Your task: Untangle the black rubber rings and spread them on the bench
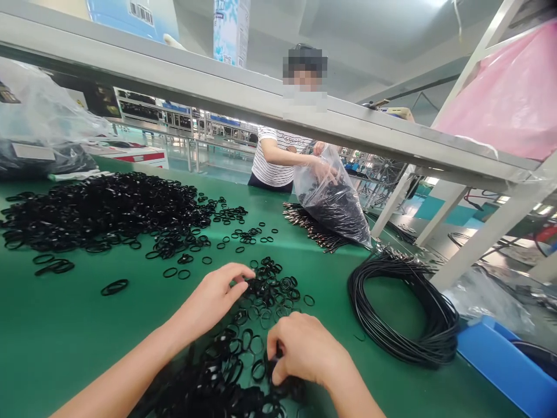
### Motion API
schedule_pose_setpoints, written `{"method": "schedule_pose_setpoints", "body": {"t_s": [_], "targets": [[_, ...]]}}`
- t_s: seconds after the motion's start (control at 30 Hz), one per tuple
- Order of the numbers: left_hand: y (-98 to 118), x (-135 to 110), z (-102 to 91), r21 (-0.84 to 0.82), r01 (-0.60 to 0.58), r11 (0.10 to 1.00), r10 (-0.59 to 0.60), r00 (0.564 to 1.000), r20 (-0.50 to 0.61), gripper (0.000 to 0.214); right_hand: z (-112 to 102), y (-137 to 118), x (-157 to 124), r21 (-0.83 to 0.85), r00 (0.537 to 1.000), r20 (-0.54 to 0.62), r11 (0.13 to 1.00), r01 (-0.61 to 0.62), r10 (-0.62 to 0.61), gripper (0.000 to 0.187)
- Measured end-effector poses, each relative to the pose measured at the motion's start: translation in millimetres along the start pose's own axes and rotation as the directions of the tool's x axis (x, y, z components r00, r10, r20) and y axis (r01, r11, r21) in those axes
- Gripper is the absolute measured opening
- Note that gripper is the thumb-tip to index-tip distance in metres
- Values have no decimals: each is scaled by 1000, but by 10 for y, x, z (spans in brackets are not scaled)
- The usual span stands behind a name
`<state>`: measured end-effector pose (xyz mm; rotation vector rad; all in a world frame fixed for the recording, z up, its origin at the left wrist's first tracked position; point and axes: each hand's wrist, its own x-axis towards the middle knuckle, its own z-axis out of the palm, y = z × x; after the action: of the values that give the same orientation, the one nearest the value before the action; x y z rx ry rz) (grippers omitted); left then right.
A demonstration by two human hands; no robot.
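My left hand point(213, 299) reaches into a near pile of small black rubber rings point(270, 293) on the green table point(65, 342), its fingertips pinching at rings near the pile's top. My right hand point(304, 348) rests lower on the same pile, with its fingers curled down onto the rings; whether it grips one is hidden. A much larger heap of black rings point(100, 212) lies farther back on the left.
A coil of black cable point(400, 302) lies to the right. Across the table a person in a striped shirt point(274, 159) holds a clear plastic bag of black parts point(333, 200). A blue bin point(509, 363) sits at the right edge. A metal shelf point(243, 98) spans overhead.
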<state>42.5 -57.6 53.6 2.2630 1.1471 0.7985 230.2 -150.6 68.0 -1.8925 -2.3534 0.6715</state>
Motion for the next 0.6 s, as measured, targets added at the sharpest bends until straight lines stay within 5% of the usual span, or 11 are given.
{"method": "schedule_pose_setpoints", "body": {"t_s": [0.07, 0.13, 0.3, 0.43, 0.6], "targets": [[115, -41, -9, -28, -10, 1000, 14, 991, 131, 21, 7, 11, 19, 28, 998, -60, 999, -17, 18, 12], [228, -95, 9, -71, -21, 997, 37, 973, 228, 20, 5, 30, 41, 67, 989, -144, 998, -19, 29, 24], [368, -175, 137, -333, 89, 939, 26, 945, 326, 26, -8, 61, 96, 386, 921, -377, 921, 55, 103, 26], [317, -137, 161, -328, 134, 935, -63, 974, 220, 13, 4, 92, 144, 598, 917, -380, 788, 147, 118, 19], [101, -55, 64, -276, 164, 947, -155, 986, 54, 22, -26, 158, 116, 475, 875, -458, 875, 95, 154, 35]]}}
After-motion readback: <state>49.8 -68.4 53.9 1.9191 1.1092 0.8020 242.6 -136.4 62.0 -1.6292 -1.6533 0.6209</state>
